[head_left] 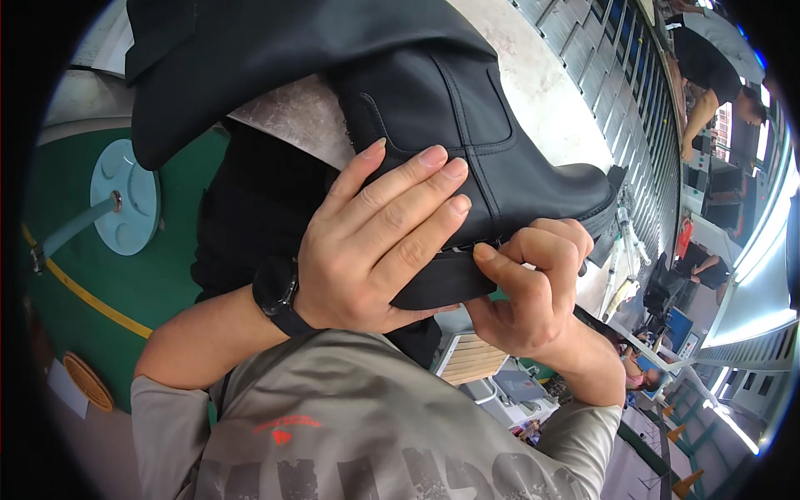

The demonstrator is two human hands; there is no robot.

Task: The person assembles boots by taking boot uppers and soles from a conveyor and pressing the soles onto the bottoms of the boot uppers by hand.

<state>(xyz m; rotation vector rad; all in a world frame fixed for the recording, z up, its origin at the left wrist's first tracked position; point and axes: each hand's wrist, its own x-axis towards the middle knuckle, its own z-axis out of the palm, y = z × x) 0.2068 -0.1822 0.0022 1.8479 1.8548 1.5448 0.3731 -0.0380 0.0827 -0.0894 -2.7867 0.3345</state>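
Note:
A tall black leather boot [417,104] lies on its side across the work table, its toe pointing right and its shaft running off to the upper left. My left hand [375,233] is laid over the boot's side with long, straight fingers, while its thumb reaches round under the black sole [446,279], gripping the heel end. At the sole's edge, my right hand [533,283] has curled fingers, with the thumb tip pressed at a narrow gap between sole and upper. Small pale bits show in that gap. Any small item inside the right hand is hidden.
Under the boot is a pale, worn table top [542,83]; a slatted metal conveyor [617,83] runs beyond it. Slender tools [621,258] lie past the toe. At left stands a round light-blue stool [125,196] on green floor. Another person [712,58] works at upper right.

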